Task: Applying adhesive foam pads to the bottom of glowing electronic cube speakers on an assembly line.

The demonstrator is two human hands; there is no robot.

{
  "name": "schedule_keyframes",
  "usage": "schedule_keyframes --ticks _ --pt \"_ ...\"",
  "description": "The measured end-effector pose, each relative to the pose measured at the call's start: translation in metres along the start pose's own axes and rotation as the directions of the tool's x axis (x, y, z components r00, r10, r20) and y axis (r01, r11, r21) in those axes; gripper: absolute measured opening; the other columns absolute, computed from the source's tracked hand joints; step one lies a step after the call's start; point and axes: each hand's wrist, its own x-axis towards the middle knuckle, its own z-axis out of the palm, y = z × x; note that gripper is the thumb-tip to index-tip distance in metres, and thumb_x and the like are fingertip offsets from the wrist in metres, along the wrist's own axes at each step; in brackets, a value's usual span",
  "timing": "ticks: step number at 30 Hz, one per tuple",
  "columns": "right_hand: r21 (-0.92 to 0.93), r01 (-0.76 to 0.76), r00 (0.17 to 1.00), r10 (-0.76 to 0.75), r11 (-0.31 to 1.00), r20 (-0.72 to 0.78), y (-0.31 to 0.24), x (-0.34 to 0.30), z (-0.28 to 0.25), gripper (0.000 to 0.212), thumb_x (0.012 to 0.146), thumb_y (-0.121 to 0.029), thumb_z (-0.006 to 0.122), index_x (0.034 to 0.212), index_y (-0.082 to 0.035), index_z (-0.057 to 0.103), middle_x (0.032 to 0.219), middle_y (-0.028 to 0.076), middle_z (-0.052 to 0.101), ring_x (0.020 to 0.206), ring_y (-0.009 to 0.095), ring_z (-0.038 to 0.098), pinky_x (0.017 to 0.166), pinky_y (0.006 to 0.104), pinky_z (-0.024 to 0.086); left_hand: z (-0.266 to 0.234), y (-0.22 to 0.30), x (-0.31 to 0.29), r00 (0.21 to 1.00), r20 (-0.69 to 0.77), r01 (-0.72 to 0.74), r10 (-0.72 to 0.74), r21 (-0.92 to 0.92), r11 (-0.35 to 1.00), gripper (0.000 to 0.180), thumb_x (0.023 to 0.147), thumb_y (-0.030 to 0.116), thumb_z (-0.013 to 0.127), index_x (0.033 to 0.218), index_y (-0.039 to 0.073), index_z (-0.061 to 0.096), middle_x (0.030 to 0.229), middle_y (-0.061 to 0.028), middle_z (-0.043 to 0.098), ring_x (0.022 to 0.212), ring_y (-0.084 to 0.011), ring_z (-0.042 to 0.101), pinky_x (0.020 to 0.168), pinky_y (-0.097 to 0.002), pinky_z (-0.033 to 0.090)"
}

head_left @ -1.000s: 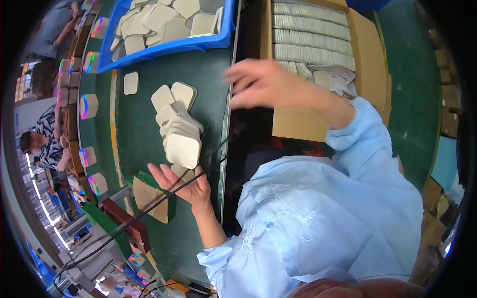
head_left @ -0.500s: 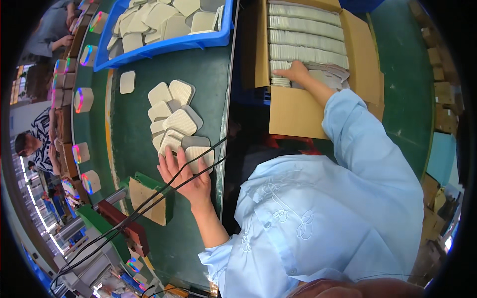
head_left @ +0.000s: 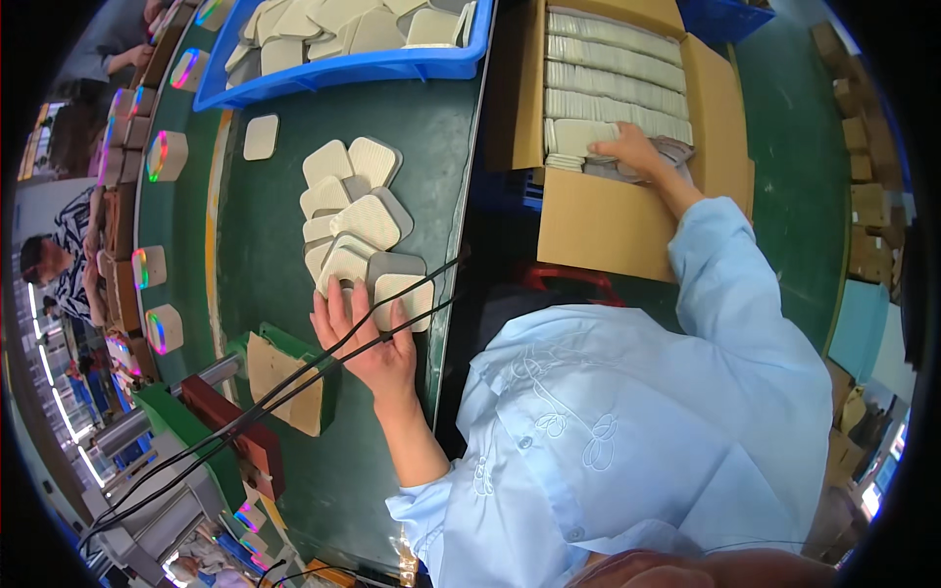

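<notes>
Several cream, square plates with rounded corners lie in an overlapping pile [head_left: 368, 220] on the green table. My left hand [head_left: 377, 343] rests at the pile's near end, fingers spread and fingertips touching the lowest plates. To the right, an open cardboard box [head_left: 608, 220] holds rows of similar plates [head_left: 618, 78] packed on edge. Inside its near part is my right hand [head_left: 635, 152], fingers closed at the edge of a plate [head_left: 580, 134] whose flat face shows. Crumpled greyish sheets [head_left: 674, 150] lie beside that hand, partly hidden by it.
A blue bin [head_left: 392, 69] heaped with plates stands at the far end. One plate [head_left: 261, 137] lies apart on the left. Two black cables [head_left: 294, 387] cross over my left hand near a green and brown fixture [head_left: 284, 382]. Lit speaker-like units [head_left: 167, 157] line the left.
My right hand has shifted right inside the box, and a plate's flat face now shows at its fingertips. My left hand stays at the pile. The whole view has shifted slightly.
</notes>
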Motion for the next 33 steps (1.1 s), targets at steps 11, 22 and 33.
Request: schedule_keyframes --ticks 11,22,33 --pt "0.298 -0.136 0.986 0.098 0.945 0.137 -0.108 -0.061 -0.051 0.058 0.084 -0.029 0.077 0.132 -0.002 0.058 0.118 0.007 0.067 0.104 0.017 0.064 0.088 0.0385 0.054 0.0 0.002 0.002 0.999 -0.042 -0.001 0.001 0.007 1.0 0.056 0.091 0.032 0.069 0.137 0.006 0.054 0.149 -0.0208 0.046 0.138 -0.045 0.04 0.113 -0.0565 0.03" --pt "-0.028 0.593 0.613 -0.428 0.805 0.664 -0.33 -0.084 0.182 0.064 0.079 -0.042 0.081 0.122 0.004 0.064 0.115 0.013 0.069 0.099 0.023 0.067 0.085 0.0337 0.054 -0.01 0.003 0.021 0.975 -0.219 -0.056 0.03 -0.112 0.992 0.093 0.088 0.048 0.072 0.158 0.01 0.024 0.161 -0.0344 0.012 0.148 -0.0506 0.019 0.117 -0.059 0.022" --pt "-0.599 0.626 0.777 -0.461 0.499 0.428 -0.062 -0.087 0.032 0.076 0.081 -0.028 0.077 0.146 -0.007 0.046 0.154 0.019 0.04 0.14 0.039 0.04 0.113 0.0447 0.037 -0.005 -0.03 0.012 0.997 -0.067 0.032 -0.034 -0.028 0.999 0.061 0.089 0.032 0.07 0.139 0.001 0.051 0.145 -0.0243 0.05 0.135 -0.049 0.041 0.113 -0.0589 0.029"
